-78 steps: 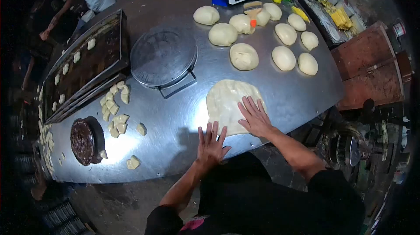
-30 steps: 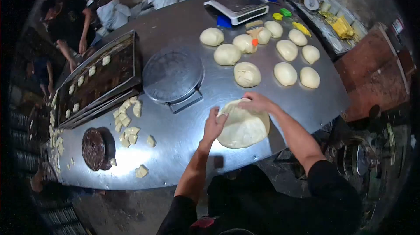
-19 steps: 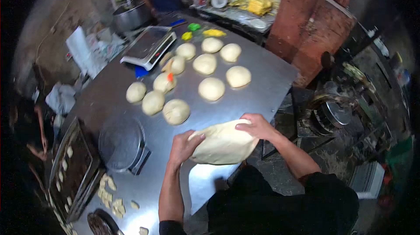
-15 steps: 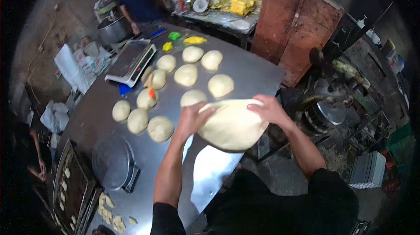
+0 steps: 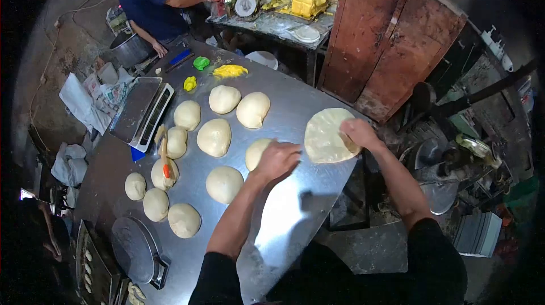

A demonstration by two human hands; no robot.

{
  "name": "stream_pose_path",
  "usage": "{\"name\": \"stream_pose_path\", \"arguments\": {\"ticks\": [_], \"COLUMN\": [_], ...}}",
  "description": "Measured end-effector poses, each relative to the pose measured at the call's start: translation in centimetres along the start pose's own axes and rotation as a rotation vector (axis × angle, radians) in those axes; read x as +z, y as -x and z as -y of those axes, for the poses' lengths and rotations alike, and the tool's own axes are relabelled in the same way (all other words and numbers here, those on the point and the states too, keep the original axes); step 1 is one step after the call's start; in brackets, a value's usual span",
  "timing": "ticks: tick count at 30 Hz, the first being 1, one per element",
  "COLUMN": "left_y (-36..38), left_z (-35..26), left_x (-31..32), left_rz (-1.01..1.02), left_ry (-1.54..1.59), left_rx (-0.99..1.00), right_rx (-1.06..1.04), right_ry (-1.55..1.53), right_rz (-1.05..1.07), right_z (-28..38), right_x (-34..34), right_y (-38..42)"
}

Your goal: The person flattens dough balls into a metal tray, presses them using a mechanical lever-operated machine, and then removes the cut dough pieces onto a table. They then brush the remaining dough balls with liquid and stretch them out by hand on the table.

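A flattened round of dough (image 5: 325, 141) lies on the metal table by its right edge. My right hand (image 5: 362, 135) is at the round's right side, its fingers bent around the dough's edge. My left hand (image 5: 277, 162) is to the left of the round, in front of a dough ball (image 5: 257, 153) that it partly covers. Its fingers are loosely bent and apart, and nothing shows in them. Just beyond my left wrist sits another dough ball (image 5: 225, 184). Further back are more smooth balls, among them one dough ball (image 5: 214, 137) near the middle.
A brush with an orange-red part (image 5: 166, 170) rests on a dough ball at left. A digital scale (image 5: 149, 113), yellow paste (image 5: 230, 70) and a round dark plate (image 5: 134, 248) are on the table (image 5: 301, 183). A person in dark blue (image 5: 149, 7) stands beyond, near a side table (image 5: 284, 31).
The flattened dough has gone from being held up between both hands to lying on the table, further right. My left hand has let go and moved away from it. The view has shifted.
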State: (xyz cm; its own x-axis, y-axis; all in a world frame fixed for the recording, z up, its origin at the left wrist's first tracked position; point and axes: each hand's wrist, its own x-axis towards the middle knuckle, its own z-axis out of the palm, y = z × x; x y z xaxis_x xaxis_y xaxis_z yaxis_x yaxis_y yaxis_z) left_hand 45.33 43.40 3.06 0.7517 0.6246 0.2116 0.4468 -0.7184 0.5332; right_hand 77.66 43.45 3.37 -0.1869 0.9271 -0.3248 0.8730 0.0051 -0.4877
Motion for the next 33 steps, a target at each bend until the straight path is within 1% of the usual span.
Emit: {"name": "stream_pose_path", "arguments": {"ticks": [2,3,4,5,6,7,8,9,10,12,13,14,16,17,18,20,21,22,23,24,26,27,28,29,30,32,33], "left_y": [1.6,2.3,2.9,3.4,3.3,3.4,3.3,2.8,1.9,1.0,1.5,2.4,1.1,3.2,2.8,2.3,2.5,3.2,4.3,5.7,8.5,10.5,12.9,15.9,19.1,26.2,30.4], "left_z": [2.6,3.6,4.3,4.9,5.7,6.3,6.9,7.1,8.0,9.3,8.5,7.5,5.4,8.1,7.0,2.9,2.4,2.0,1.5,0.1,-3.6,-4.7,-6.0,-7.4,-8.7,-11.9,-14.1], "left_x": [-1.0,-1.2,-1.2,-1.2,-0.9,0.1,0.6,0.1,-0.6,-1.2,-1.1,-1.1,-3.5,-0.8,-1.4,-2.6,-2.4,-2.4,-2.4,-2.7,-4.1,-4.6,-5.0,-5.2,-5.5,-5.6,-6.0], "left_rz": [-0.222,-0.21,-0.281,-0.346,-0.329,-0.345,-0.368,-0.27,-0.272,-0.087,0.035,0.067,0.2,-0.085,-0.093,0.01,-0.005,-0.073,-0.159,-0.197,-0.395,-0.432,-0.638,-0.846,-0.897,-1.118,-1.053], "left_ry": [-0.084,-0.088,-0.117,-0.148,-0.14,-0.014,0.104,0.063,0.06,0.282,0.394,0.389,0.249,-0.114,-0.119,0.349,0.349,0.346,0.338,0.329,0.427,0.411,0.658,0.904,0.876,1.129,1.122], "left_rx": [-0.135,-0.14,-0.249,-0.357,-0.36,-0.513,-0.655,-0.718,-0.696,-0.846,-0.94,-0.951,-0.88,-0.426,-0.433,-0.778,-0.809,-0.734,-0.658,-0.701,-0.73,-0.76,-0.779,-0.779,-0.797,-0.686,-0.715], "right_rx": [0.016,0.015,0.019,0.028,0.078,0.137,0.157,0.178,0.193,0.173,0.162,0.179,-0.069,0.05,0.168,0.153,0.206,0.261,0.319,0.313,-0.118,-0.101,-0.071,-0.065,-0.05,-0.271,-0.304], "right_ry": [0.397,0.336,0.279,0.266,0.245,0.222,0.214,0.26,0.309,0.321,0.295,0.273,-0.16,0.049,0.259,0.253,0.214,0.167,0.196,0.235,-0.36,-0.742,-1.116,-1.365,-1.608,-1.569,-1.28], "right_rz": [-0.332,-0.329,-0.323,-0.315,-0.247,-0.167,-0.159,-0.202,-0.255,-0.291,-0.277,-0.259,-0.068,-0.198,-0.313,-0.253,-0.239,-0.218,-0.222,-0.137,-0.166,-0.077,0.032,0.145,0.273,0.274,0.265], "right_z": [1.2,2.2,3.0,4.0,4.9,5.5,5.9,6.4,7.1,9.6,9.5,8.7,5.7,2.2,-1.1,0.1,0.8,1.8,2.9,7.3,11.3,13.7,16.5,19.5,23.0,30.8,33.7], "right_x": [3.8,5.5,6.9,6.7,5.3,5.5,7.2,9.0,9.9,10.0,9.8,9.6,6.5,6.6,7.2,4.8,4.1,4.4,4.8,3.1,6.5,9.6,12.9,15.6,17.7,20.2,20.9], "right_y": [-5.2,-7.1,-8.4,-9.7,-10.9,-10.7,-10.6,-11.0,-11.7,-11.0,-11.4,-10.8,-10.2,-8.9,-7.5,-4.9,-4.9,-5.1,-5.4,-3.4,0.1,2.0,4.1,6.7,8.7,12.3,13.5]}}
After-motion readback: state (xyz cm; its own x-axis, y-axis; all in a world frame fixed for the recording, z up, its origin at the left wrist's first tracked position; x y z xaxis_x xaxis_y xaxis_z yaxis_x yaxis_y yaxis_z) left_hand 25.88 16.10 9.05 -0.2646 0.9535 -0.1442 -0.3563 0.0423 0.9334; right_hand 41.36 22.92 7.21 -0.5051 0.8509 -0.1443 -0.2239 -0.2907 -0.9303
